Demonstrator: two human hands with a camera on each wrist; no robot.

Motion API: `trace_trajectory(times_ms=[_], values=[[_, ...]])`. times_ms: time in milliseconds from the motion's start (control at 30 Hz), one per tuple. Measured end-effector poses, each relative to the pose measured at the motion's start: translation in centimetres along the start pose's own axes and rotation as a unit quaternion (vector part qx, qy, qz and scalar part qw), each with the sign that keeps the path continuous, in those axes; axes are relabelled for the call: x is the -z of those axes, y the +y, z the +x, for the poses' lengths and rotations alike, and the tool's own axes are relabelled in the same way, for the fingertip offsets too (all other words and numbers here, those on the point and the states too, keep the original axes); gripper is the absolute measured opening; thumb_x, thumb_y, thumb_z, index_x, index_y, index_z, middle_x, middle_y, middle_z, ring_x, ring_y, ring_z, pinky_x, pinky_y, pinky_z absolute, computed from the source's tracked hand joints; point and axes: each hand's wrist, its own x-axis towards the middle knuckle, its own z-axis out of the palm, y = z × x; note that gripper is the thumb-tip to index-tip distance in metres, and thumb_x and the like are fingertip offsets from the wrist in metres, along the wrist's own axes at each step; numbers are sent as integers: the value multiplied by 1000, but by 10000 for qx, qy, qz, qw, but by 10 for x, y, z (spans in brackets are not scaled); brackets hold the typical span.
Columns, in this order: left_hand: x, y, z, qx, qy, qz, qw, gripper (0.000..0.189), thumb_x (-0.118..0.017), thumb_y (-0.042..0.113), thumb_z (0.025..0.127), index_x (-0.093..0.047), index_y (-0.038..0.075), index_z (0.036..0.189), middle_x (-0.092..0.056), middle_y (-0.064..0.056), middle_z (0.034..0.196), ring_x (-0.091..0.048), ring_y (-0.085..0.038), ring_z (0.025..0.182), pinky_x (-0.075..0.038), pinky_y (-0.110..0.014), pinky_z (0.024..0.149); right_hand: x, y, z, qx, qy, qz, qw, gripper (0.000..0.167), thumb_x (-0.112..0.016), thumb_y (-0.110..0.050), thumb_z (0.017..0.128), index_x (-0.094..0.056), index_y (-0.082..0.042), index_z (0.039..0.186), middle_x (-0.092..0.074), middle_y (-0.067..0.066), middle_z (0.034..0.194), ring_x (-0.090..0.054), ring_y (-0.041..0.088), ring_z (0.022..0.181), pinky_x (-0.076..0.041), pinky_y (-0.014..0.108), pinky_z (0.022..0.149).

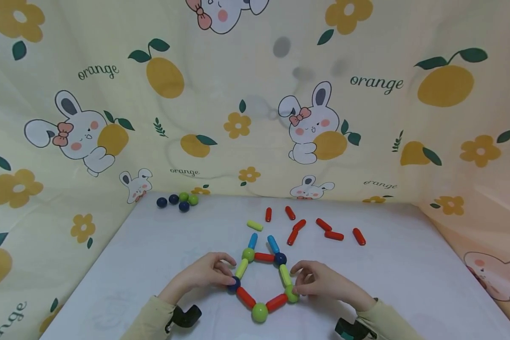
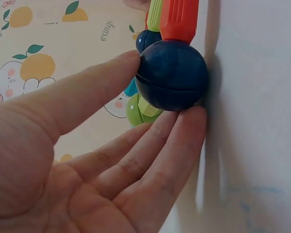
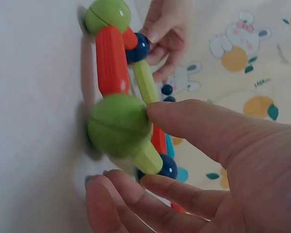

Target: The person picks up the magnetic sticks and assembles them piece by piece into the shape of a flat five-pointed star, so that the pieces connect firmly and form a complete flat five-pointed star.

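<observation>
A closed loop of magnetic rods and balls lies on the white table. My left hand [image 1: 214,271] pinches its dark blue ball [image 2: 172,75] between thumb and fingertips. At the opposite side, my right hand [image 1: 320,282] has its thumb against a green ball [image 3: 119,125]; the other fingers are spread apart from it. Red rods [image 1: 246,298] run from these two balls to a nearer green ball [image 1: 259,312]. Yellow-green rods [image 1: 242,268] lead to a far green ball [image 1: 248,255] and a far dark blue ball [image 1: 280,259], joined by a red rod [image 1: 264,257]. Blue rods [image 1: 273,244] stick out beyond them.
Several loose red rods [image 1: 334,235] lie scattered behind the loop to the right. One yellow-green rod [image 1: 255,225] lies just behind it. Dark blue balls [image 1: 162,202] and green balls [image 1: 193,200] cluster at the table's back left. A printed curtain [image 1: 238,71] hangs behind.
</observation>
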Motion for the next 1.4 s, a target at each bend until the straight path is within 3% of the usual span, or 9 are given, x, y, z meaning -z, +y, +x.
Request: trace_trajectory(times_ms=[200, 300, 500, 700, 867, 967, 1100, 1267, 1400], values=[[-7, 0, 0, 34, 1, 35, 10000, 30, -69, 19, 89, -60, 3, 112, -70, -5, 88, -66, -20, 77, -55, -33, 74, -4, -1, -2, 149, 187, -223, 9995, 44, -77, -21, 81, -58, -3, 117, -60, 4, 89, -58, 21, 78, -53, 29, 63], [-12, 1, -1, 75, -90, -213, 9997, 25, -61, 21, 95, -60, 1, 109, -69, -7, 87, -67, -22, 75, -57, -34, 71, 1, 0, -3, 112, 348, -262, 9990, 45, -78, -20, 81, -59, -3, 118, -61, 5, 91, -58, 21, 80, -54, 31, 65], [-26, 3, -2, 181, -674, -1073, 9918, 33, -45, 26, 103, -59, -3, 108, -69, -13, 93, -68, -26, 82, -57, -36, 73, 14, 11, 0, 42, 940, -276, 9952, 42, -75, -16, 83, -59, -1, 120, -63, 6, 102, -58, 21, 89, -55, 34, 74], [-39, 6, -3, 202, -1341, -1527, 9789, 45, -36, 33, 105, -56, -5, 116, -67, -18, 108, -67, -31, 93, -56, -38, 79, 22, 16, 2, -57, 1404, -216, 9898, 39, -73, -13, 85, -59, 0, 119, -64, 7, 108, -59, 22, 95, -53, 39, 82], [-43, 7, -3, 288, -1564, -1706, 9724, 49, -34, 36, 105, -54, -5, 121, -65, -19, 113, -66, -31, 99, -55, -38, 82, 23, 15, 3, -247, 1652, -189, 9858, 37, -71, -12, 86, -60, -1, 119, -64, 6, 107, -59, 22, 95, -53, 39, 83], [-36, 8, -5, 204, -1581, -1811, 9705, 50, -35, 36, 105, -52, -6, 125, -64, -22, 115, -65, -32, 101, -54, -39, 84, 23, 16, 4, -339, 1697, -142, 9848, 36, -71, -12, 86, -60, -1, 119, -64, 6, 107, -59, 21, 95, -53, 39, 83], [-8, 9, -4, -77, -1193, -1794, 9765, 49, -39, 34, 104, -49, -7, 129, -60, -25, 119, -62, -34, 105, -52, -40, 87, 23, 18, 4, -393, 1720, -62, 9843, 36, -71, -13, 86, -60, -2, 119, -64, 5, 107, -59, 21, 95, -52, 40, 84], [48, 7, 5, -687, 51, -1526, 9859, 52, -40, 36, 103, -45, -7, 132, -52, -29, 129, -55, -38, 115, -48, -43, 94, 22, 20, 4, -361, 1729, -29, 9843, 36, -72, -15, 86, -61, -3, 118, -64, 5, 108, -59, 21, 96, -52, 39, 85], [95, 4, 18, -1203, 1413, -1533, 9706, 52, -34, 33, 105, -42, -11, 132, -46, -31, 134, -45, -44, 123, -42, -47, 100, 22, 21, 3, -271, 1693, -55, 9852, 37, -71, -16, 87, -60, -2, 119, -64, 5, 109, -59, 22, 97, -52, 40, 85]])
